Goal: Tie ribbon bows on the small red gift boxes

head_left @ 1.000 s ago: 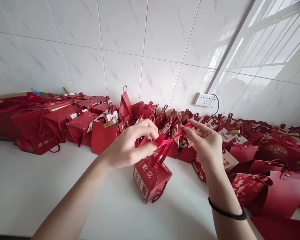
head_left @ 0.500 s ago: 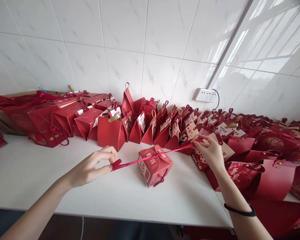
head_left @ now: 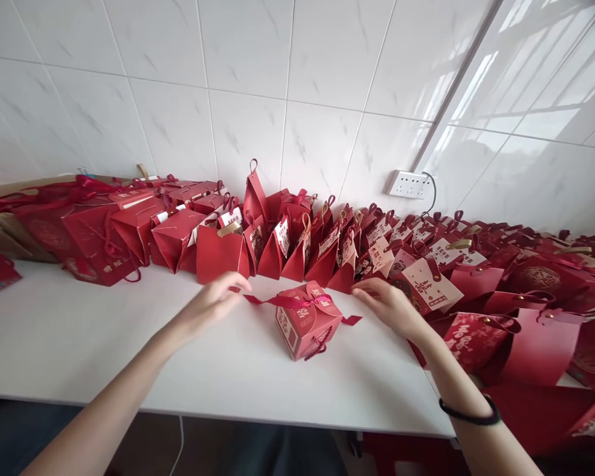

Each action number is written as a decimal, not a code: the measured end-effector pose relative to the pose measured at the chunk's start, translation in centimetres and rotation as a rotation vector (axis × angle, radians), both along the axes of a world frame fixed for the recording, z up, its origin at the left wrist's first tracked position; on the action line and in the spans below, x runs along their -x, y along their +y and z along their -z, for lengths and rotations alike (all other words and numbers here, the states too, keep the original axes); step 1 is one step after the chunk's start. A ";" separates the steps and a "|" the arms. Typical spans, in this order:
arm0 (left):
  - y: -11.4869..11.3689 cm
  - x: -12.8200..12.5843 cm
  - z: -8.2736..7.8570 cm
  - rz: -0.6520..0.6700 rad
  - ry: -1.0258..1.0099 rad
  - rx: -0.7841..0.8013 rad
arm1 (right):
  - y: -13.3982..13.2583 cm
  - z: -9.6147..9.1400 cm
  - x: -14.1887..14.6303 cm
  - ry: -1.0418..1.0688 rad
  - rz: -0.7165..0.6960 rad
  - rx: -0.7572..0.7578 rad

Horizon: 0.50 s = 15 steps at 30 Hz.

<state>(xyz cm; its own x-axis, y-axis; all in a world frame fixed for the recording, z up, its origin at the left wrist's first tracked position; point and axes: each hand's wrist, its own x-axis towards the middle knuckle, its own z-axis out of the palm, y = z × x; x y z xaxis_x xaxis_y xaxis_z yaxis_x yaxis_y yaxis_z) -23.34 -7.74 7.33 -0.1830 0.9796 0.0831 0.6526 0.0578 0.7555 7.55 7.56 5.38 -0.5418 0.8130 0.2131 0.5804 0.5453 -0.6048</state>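
A small red gift box (head_left: 310,324) with white printing stands on the white table between my hands. A dark red ribbon (head_left: 262,301) lies slack across its top, gathered near the middle. My left hand (head_left: 213,301), a little blurred, is left of the box with thumb and fingers apart. The ribbon's left end meets its fingertips; whether they touch is unclear. My right hand (head_left: 384,304) is right of the box, fingers stretched out and holding nothing. Near it, the ribbon's right end hangs free beside the box. A dark red cord hangs on the box's front.
Red gift bags (head_left: 223,254) stand in a row behind the box, along the tiled wall. More bags (head_left: 543,347) crowd the right side, close to my right forearm. Red boxes (head_left: 92,241) are heaped at the left. A power socket (head_left: 406,184) is on the wall.
The ribbon was stretched taut between both hands and is now slack. My right hand has let go of its end and moved left and down. My left hand has moved right and up.
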 end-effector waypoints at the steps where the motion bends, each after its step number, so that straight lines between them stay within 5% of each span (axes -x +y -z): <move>1: 0.4 -1.1 -0.1 0.093 0.021 0.060 | 0.0 -0.1 0.9 0.011 -0.114 0.094; 5: 2.0 -3.9 1.2 0.168 0.018 0.046 | 0.3 0.3 3.5 0.062 -0.333 0.380; 15: 4.0 -3.0 3.6 0.220 -0.134 0.107 | -0.2 2.1 4.4 0.317 -0.370 0.723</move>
<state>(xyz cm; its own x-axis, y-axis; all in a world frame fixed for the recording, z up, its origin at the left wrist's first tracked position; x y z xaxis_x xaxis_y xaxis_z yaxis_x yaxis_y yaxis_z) -20.31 -3.76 3.73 0.0327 0.9989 -0.0331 0.5530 0.0095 0.8331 3.14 7.37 3.26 -0.8005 0.5906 -0.1019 0.1878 0.0857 -0.9785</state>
